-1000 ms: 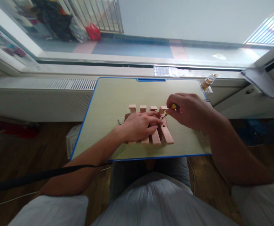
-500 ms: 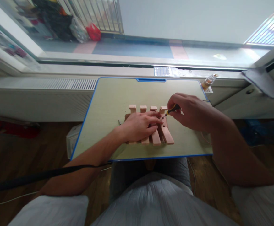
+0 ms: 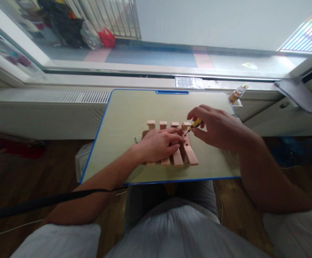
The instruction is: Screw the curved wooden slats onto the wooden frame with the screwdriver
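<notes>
A wooden piece (image 3: 190, 154) made of several parallel pale slats with raised far ends lies on the small table (image 3: 131, 107). My left hand (image 3: 160, 143) rests flat across it, fingers stretched towards the rightmost slat. In my right hand (image 3: 209, 125) is a yellow and black screwdriver (image 3: 196, 123), tilted, its handle between thumb and fingers. Its tip meets the rightmost slat near my left fingertips; whether a screw sits there is too small to tell. A dark hole shows lower on that slat. My left hand hides the middle of the wooden piece.
A small metal piece (image 3: 136, 140) lies left of the wooden piece. The table has a blue rim. Beyond it are a radiator (image 3: 75, 96), a window sill, and a bottle (image 3: 237, 95) at the far right corner. A dark strap (image 3: 51, 200) crosses by my left forearm.
My right fingers have loosened and shifted on the screwdriver, showing more of its yellow handle. My left hand and the wooden piece have stayed in place.
</notes>
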The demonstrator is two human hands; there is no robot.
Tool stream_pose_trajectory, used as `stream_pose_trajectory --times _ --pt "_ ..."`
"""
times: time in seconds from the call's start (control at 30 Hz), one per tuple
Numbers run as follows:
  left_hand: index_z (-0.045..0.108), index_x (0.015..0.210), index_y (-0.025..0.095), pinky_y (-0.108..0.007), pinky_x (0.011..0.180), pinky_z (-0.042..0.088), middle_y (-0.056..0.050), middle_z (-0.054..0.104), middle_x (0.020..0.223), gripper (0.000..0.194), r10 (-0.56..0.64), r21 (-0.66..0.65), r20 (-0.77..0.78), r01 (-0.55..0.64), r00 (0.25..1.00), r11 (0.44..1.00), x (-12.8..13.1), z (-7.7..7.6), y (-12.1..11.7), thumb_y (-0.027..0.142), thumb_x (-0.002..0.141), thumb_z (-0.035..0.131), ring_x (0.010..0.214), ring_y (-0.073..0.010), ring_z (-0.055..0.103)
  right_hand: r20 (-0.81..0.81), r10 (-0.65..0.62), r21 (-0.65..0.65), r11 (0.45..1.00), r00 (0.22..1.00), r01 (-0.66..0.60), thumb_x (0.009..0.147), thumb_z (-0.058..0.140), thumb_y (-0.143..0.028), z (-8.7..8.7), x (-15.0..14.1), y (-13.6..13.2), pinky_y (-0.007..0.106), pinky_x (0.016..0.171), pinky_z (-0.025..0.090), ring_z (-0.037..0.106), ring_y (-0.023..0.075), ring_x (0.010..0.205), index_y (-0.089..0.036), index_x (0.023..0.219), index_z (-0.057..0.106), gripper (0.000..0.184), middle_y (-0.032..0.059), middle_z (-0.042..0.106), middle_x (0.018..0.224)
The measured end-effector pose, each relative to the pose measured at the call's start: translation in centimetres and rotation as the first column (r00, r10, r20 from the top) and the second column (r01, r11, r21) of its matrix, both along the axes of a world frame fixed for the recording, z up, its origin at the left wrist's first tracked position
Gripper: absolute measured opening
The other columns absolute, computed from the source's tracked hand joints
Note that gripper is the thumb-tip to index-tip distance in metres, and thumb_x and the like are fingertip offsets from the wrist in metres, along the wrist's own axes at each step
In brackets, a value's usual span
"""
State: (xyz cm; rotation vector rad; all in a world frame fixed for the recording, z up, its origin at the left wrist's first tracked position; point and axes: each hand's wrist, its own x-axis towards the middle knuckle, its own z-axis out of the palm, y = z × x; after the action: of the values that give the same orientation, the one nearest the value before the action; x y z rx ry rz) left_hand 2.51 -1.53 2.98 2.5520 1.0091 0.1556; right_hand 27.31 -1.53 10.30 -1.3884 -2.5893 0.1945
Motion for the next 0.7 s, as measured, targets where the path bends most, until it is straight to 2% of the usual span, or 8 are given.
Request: stream_pose_trajectory --times 0.1,0.17,0.3,0.47,0.53,0.6,0.7 --pt "0.073 0.144 0.042 -0.039 0.123 0.051 0.009 0.059 0.167 0.042 -0.011 0.009 0.014 0.011 1.000 1.000 0.1 0.1 -0.1 0.039 0.111 0.047 0.148 -0.0204 0.062 -0.043 0.057 -0.059 0.996 0.997 -0.060 0.093 0.060 -0.016 0.2 0.4 0.0 0.034 0.080 0.046 0.073 0.0250 0.099 -0.022 0.118 0.068 0.027 0.0108 0.078 0.121" --pt "0.074 0.143 0.042 -0.038 0.122 0.051 0.009 0.058 0.168 0.042 -0.006 0.014 0.014 0.006 1.000 1.000 0.1 0.1 -0.1 0.039 0.111 0.047 0.147 -0.0204 0.063 -0.073 0.067 -0.056 0.996 0.995 -0.071 0.094 0.059 -0.016 0.2 0.4 0.1 0.034 0.083 0.048 0.073 0.0260 0.102 -0.021 0.122 0.068 0.031 0.0115 0.079 0.119" --pt "0.073 0.144 0.043 -0.039 0.121 0.052 0.010 0.055 0.171 0.043 0.014 0.008 -0.003 -0.014 1.000 1.000 0.1 0.1 -0.1 0.039 0.110 0.048 0.147 -0.0219 0.063 -0.080 0.045 0.000 0.999 0.996 -0.046 0.097 0.063 -0.022 -0.1 -0.1 0.4 0.036 0.081 0.048 0.074 0.0256 0.092 -0.019 0.134 0.067 0.038 0.0124 0.081 0.113" --pt "0.072 0.146 0.043 -0.039 0.122 0.052 0.010 0.054 0.172 0.043 0.007 0.001 0.003 -0.007 1.000 1.000 0.0 0.0 0.0 0.040 0.110 0.048 0.147 -0.0221 0.064 -0.037 -0.086 0.058 0.994 0.996 0.088 0.098 0.067 -0.036 -0.6 -0.8 1.0 0.035 0.068 0.037 0.067 0.0241 0.075 -0.019 0.110 0.073 0.022 0.0091 0.077 0.087" --pt "0.072 0.146 0.043 -0.039 0.123 0.051 0.009 0.053 0.172 0.044 0.001 -0.002 0.003 -0.001 1.000 1.000 0.0 0.1 0.0 0.040 0.110 0.048 0.148 -0.0219 0.062 -0.045 -0.141 0.041 0.989 0.989 0.143 0.098 0.068 -0.041 -0.7 -0.8 1.1 0.034 0.065 0.033 0.062 0.0220 0.069 -0.020 0.102 0.071 0.022 0.0074 0.074 0.080" --pt "0.072 0.146 0.042 -0.037 0.123 0.050 0.009 0.053 0.172 0.044 -0.005 -0.006 0.001 0.005 1.000 1.000 0.0 0.1 0.0 0.040 0.110 0.048 0.149 -0.0213 0.061 -0.073 -0.163 0.019 0.986 0.984 0.165 0.097 0.068 -0.042 -0.8 -0.6 1.2 0.033 0.064 0.032 0.058 0.0208 0.068 -0.020 0.102 0.070 0.022 0.0062 0.072 0.079" --pt "0.073 0.146 0.042 -0.037 0.124 0.050 0.009 0.054 0.171 0.044 -0.003 -0.007 -0.003 0.003 1.000 1.000 0.0 0.1 0.0 0.040 0.110 0.047 0.150 -0.0210 0.061 -0.119 -0.106 -0.008 0.994 0.987 0.105 0.091 0.070 -0.034 -0.8 0.0 1.1 0.032 0.069 0.038 0.060 0.0206 0.073 -0.021 0.103 0.068 0.018 0.0063 0.074 0.087"
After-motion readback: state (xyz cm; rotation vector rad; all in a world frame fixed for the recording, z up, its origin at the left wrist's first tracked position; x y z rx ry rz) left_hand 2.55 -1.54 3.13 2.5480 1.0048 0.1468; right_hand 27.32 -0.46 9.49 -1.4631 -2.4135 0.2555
